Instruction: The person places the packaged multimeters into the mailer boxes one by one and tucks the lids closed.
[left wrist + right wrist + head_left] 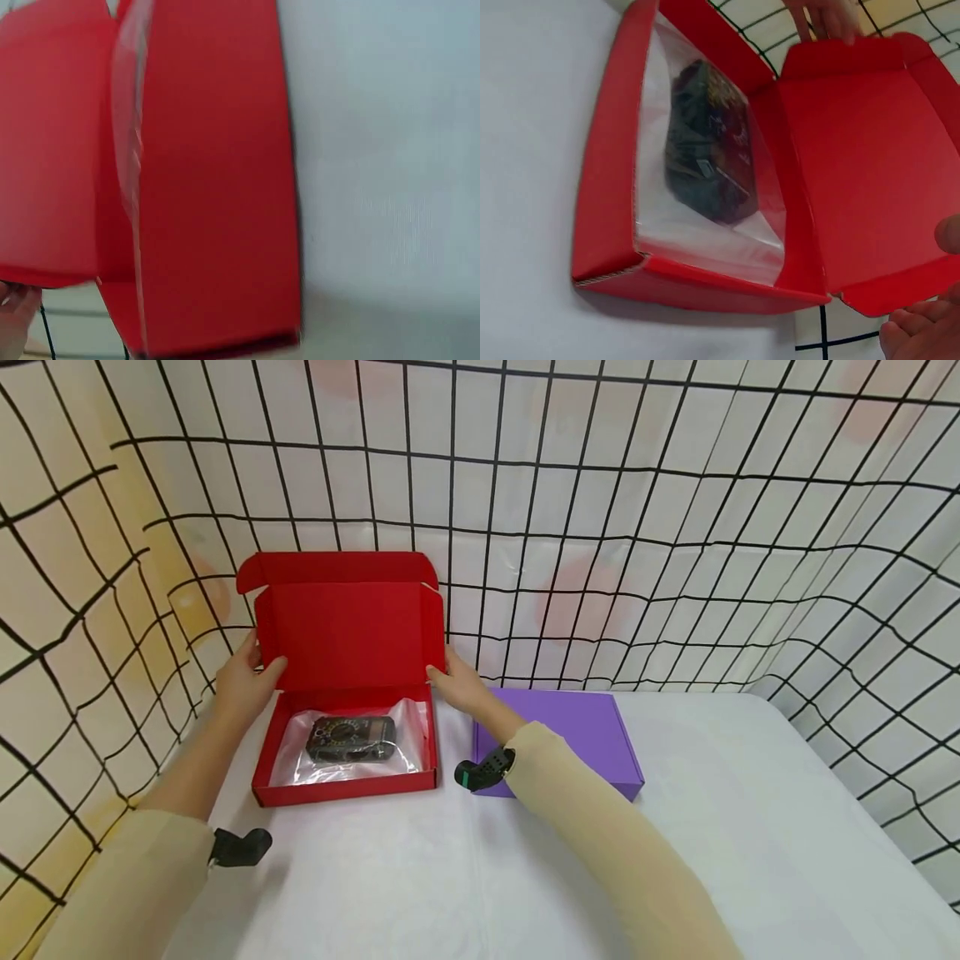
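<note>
The left hand point(243, 685) pinches the left side of the raised red cardboard lid point(348, 635), and the right hand point(459, 685) pinches its right side. The lid is joined to the back of the shallow red cardboard box point(345, 792), which sits on the smooth white table point(750, 827). In the box lies a black meter with a round dial point(348, 739), in a shiny clear plastic bag point(408, 718). A flat purple box point(581, 727) sits near it, partly under the right arm. If one hand pulls harder, the lid could twist or rip at its fold. If the puffy bag pokes up, a falling lid could catch it. If the right arm dips, it could bump the purple box
</note>
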Demonstrator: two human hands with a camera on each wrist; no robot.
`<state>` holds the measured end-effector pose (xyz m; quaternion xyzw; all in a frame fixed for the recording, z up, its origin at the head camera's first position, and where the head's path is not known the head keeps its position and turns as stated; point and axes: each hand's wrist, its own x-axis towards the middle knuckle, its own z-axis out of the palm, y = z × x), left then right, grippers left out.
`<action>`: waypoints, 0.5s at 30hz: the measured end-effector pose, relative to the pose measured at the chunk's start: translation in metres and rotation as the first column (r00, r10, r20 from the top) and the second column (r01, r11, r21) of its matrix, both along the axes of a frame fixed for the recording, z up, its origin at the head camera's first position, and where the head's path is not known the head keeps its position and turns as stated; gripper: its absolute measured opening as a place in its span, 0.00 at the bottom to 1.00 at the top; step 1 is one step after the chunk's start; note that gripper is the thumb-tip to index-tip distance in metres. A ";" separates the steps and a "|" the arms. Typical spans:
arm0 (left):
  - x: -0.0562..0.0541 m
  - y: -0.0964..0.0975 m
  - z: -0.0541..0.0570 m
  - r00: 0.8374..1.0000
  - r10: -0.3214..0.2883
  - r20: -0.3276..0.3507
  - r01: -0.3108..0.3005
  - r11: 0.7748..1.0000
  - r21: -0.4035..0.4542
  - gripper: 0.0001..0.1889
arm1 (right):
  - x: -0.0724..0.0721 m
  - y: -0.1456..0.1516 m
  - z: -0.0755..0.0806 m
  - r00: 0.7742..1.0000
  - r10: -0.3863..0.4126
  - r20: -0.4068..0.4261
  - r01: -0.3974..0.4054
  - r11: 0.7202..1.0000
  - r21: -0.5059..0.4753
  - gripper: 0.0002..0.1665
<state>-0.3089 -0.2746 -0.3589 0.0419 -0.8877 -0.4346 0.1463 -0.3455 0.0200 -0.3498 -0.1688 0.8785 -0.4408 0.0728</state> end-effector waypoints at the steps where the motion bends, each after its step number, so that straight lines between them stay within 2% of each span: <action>1: 0.000 0.002 0.001 1.000 0.002 0.013 -0.002 1.000 0.005 0.35 | 0.002 -0.001 0.000 1.000 0.007 -0.010 -0.008 1.000 -0.010 0.36; 4: 0.001 0.006 0.003 1.000 0.006 0.024 -0.006 1.000 0.020 0.35 | 0.007 -0.002 0.002 1.000 0.025 -0.006 -0.025 0.999 -0.025 0.37; 9: 0.001 0.007 0.002 1.000 0.021 0.004 -0.021 1.000 0.010 0.34 | 0.009 -0.006 -0.001 0.999 0.032 0.020 -0.031 0.999 -0.044 0.38; 15: 0.004 0.006 0.000 1.000 0.018 -0.016 -0.018 0.999 0.045 0.33 | 0.009 -0.005 -0.007 1.000 0.024 -0.003 -0.024 0.998 -0.060 0.33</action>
